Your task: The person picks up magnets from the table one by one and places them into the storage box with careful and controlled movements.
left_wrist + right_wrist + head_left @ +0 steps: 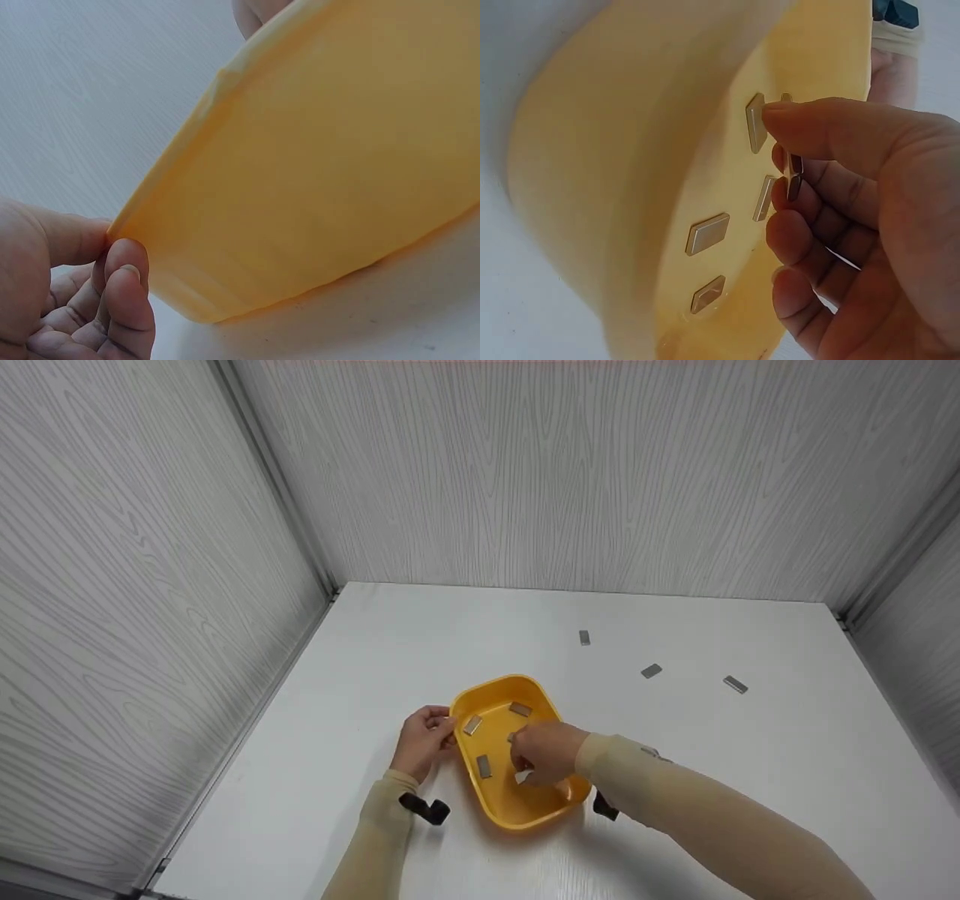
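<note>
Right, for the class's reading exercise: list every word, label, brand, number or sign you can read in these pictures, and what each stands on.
There is no readable text in any view.
Yellow tray: no lettering on the sides that show.
Metal pieces in the tray: no marking visible.
Metal pieces on the table: too small to tell.
Black wrist devices: too small to tell.

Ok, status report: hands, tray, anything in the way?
Left hand pinches yellow tray by the rim. Right hand holds metal piece over it. Nothing visibly blocking either hand.
</note>
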Action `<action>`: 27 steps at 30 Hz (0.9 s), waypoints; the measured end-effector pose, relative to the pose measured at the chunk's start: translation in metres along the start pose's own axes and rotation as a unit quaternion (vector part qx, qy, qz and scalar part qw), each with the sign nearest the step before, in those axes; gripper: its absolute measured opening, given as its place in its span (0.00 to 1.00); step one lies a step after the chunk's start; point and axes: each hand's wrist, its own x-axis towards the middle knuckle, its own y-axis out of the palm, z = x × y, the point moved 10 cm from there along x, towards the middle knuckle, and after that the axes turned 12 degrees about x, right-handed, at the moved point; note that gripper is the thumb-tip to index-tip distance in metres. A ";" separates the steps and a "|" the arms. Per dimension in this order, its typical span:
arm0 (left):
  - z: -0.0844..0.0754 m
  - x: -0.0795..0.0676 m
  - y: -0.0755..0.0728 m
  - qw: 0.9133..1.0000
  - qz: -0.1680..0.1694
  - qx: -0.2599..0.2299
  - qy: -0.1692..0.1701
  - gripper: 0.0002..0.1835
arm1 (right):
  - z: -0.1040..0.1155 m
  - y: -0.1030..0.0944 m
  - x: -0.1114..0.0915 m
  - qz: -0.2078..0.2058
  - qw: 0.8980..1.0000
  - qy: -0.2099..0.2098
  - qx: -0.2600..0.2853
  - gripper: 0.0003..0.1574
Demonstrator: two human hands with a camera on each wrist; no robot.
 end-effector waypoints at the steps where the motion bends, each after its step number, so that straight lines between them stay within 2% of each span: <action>1: 0.000 0.000 0.000 1.000 0.000 0.000 -0.001 0.13 | -0.001 0.002 0.001 0.004 1.000 0.005 -0.001 0.07; 5: 0.000 0.000 0.000 1.000 0.001 0.000 -0.007 0.14 | -0.003 0.007 0.005 0.022 0.999 0.021 -0.012 0.05; 11: 0.000 0.000 0.000 1.000 0.004 -0.002 0.000 0.14 | -0.007 0.012 0.012 0.050 0.997 0.038 -0.037 0.05; 19: 0.000 0.001 0.000 1.000 0.007 -0.002 -0.003 0.15 | -0.009 0.013 0.019 0.063 0.995 0.065 -0.047 0.05; 27: -0.002 0.000 0.000 1.000 0.007 -0.005 0.007 0.15 | -0.013 0.021 0.024 0.076 0.994 0.043 -0.071 0.09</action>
